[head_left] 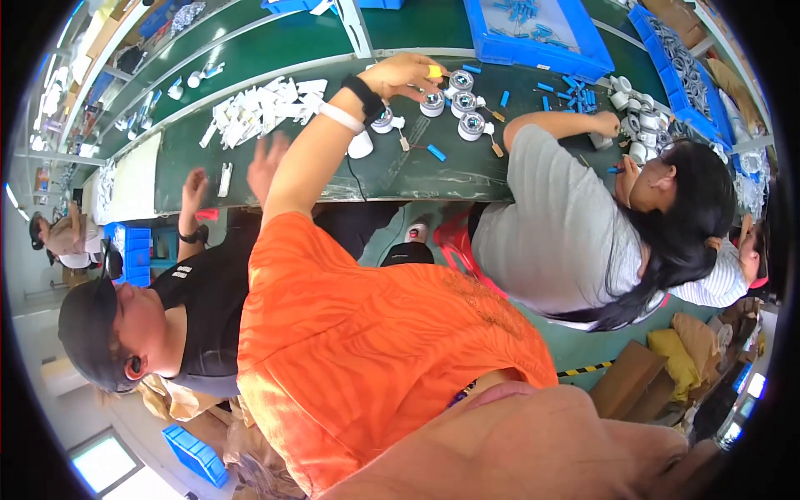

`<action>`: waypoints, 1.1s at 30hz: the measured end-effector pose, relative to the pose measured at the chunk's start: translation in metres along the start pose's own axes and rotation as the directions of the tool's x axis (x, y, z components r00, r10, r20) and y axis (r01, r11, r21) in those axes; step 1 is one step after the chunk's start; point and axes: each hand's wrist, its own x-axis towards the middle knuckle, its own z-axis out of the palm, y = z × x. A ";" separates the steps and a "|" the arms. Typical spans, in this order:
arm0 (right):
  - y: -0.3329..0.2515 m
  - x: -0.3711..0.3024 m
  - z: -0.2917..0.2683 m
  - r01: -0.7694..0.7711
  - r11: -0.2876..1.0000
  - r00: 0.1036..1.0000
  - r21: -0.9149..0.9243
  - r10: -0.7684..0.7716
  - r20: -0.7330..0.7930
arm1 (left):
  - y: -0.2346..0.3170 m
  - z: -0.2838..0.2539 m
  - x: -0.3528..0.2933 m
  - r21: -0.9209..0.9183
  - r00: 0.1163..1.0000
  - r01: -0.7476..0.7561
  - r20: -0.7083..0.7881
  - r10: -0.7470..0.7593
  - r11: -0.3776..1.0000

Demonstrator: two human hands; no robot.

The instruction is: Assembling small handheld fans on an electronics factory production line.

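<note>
My left hand (pixel 406 75) reaches far out over the green table (pixel 392 175), at the end of my arm from the orange sleeve. A black band and a white band sit on its wrist. The fingertips pinch a small yellow piece (pixel 434 72). Right beside the fingers stand several round silver-and-white parts (pixel 461 102) with short wooden-handled sticks next to them. A white cap (pixel 360 146) lies under my forearm. My right hand is not in the picture.
A person in grey (pixel 550 225) works at the right among white round parts (pixel 637 125) and loose blue pieces (pixel 575 90). A person in black (pixel 200 308) sits at the left, hands raised. White pieces (pixel 258 108) are piled on the table; blue bins (pixel 533 33) stand behind.
</note>
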 end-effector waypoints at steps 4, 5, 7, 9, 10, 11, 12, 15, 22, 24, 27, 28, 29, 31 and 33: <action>-0.017 0.024 0.007 0.005 1.000 1.000 -0.001 -0.005 0.005 | -0.012 -0.052 0.079 -0.292 0.948 -0.207 -0.295 0.118 0.934; -0.023 0.031 0.012 -0.005 1.000 1.000 0.002 0.005 -0.011 | 0.000 -0.050 0.102 -0.293 0.885 -0.202 -0.464 0.046 0.935; -0.041 0.054 0.013 0.005 1.000 1.000 -0.017 -0.005 -0.019 | 0.001 -0.085 0.159 -0.353 0.778 -0.229 -0.626 -0.047 0.907; -0.061 0.078 0.015 0.006 0.999 0.999 -0.039 -0.008 -0.037 | -0.003 -0.115 0.210 -0.426 0.645 -0.266 -0.745 -0.169 0.865; -0.074 0.094 0.012 0.021 0.998 0.999 -0.062 -0.023 -0.031 | -0.011 -0.143 0.232 -0.230 0.529 -0.125 -0.838 -0.131 0.965; -0.083 0.105 0.016 0.011 0.998 0.998 -0.063 -0.015 -0.054 | -0.003 -0.145 0.247 -0.026 0.451 0.063 -0.891 -0.052 0.998; -0.092 0.116 0.018 0.003 0.998 0.997 -0.067 -0.008 -0.075 | 0.007 -0.148 0.262 -0.112 0.345 0.078 -0.929 -0.132 0.991; -0.121 0.151 0.015 0.004 0.994 0.993 -0.108 -0.017 -0.120 | 0.007 -0.175 0.293 0.101 0.201 0.213 -0.978 0.058 0.972; -0.179 0.239 0.015 0.060 0.984 0.983 -0.169 -0.088 -0.162 | -0.018 -0.261 0.344 0.456 0.108 0.309 -0.889 0.445 0.835; -0.189 0.254 0.017 0.055 0.983 0.981 -0.177 -0.086 -0.174 | -0.020 -0.269 0.356 0.519 0.188 0.394 -0.854 0.486 0.759; -0.203 0.276 0.022 0.060 0.981 0.979 -0.184 -0.094 -0.181 | -0.015 -0.284 0.369 0.474 0.308 0.470 -0.879 0.365 0.745; -0.204 0.280 0.023 0.062 0.981 0.979 -0.185 -0.096 -0.179 | -0.017 -0.288 0.372 0.474 0.309 0.472 -0.879 0.364 0.743; -0.207 0.283 0.023 0.065 0.980 0.980 -0.189 -0.099 -0.173 | -0.022 -0.294 0.372 0.455 0.323 0.474 -0.886 0.332 0.754; -0.211 0.288 0.024 0.080 0.978 0.981 -0.193 -0.112 -0.157 | -0.028 -0.306 0.369 0.433 0.327 0.482 -0.896 0.302 0.762; -0.212 0.285 0.028 0.080 0.979 0.982 -0.187 -0.110 -0.152 | -0.031 -0.305 0.361 0.622 0.324 0.352 -0.782 0.532 0.700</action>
